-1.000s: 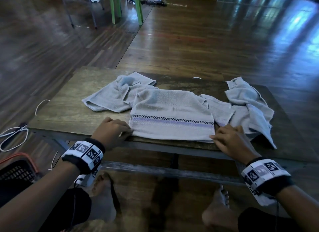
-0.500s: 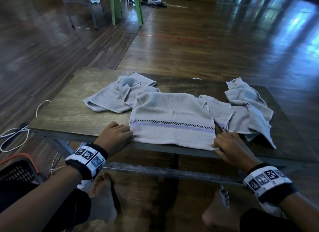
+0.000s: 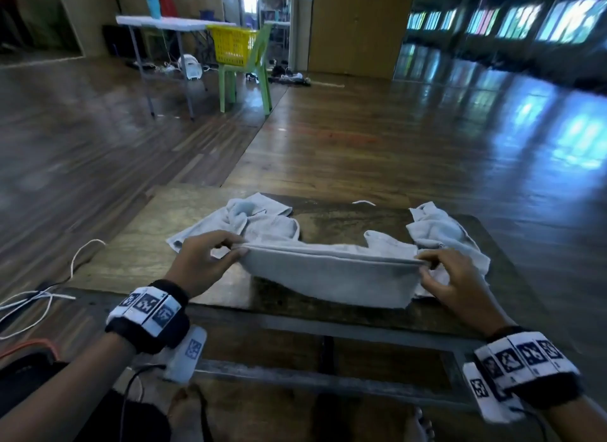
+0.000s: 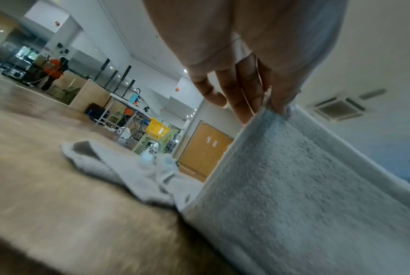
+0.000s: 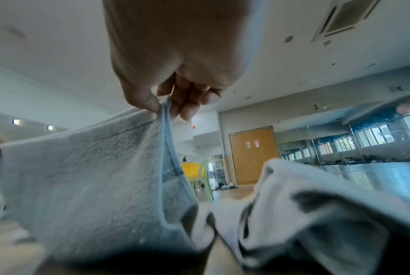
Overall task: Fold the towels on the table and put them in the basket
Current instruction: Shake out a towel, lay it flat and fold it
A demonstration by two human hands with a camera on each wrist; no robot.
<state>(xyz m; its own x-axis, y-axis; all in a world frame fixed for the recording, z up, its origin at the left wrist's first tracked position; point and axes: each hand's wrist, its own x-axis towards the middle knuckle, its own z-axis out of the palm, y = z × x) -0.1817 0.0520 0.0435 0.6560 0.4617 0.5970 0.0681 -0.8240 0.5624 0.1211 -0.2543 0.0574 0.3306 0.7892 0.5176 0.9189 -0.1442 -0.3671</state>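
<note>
The towel [image 3: 328,277] is seen to be matt, nubbly terry cloth with a flat-woven hem. The table [image 3: 138,260] top is worn, dull wood, its near edge framed in metal. The floor [image 3: 394,152] is glossy, polished wood.

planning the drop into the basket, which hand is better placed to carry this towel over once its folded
Probably the left hand. Both it and the right hand pinch the towel by its corners, but the orange-rimmed basket shows at the person's left, below the table.
</note>
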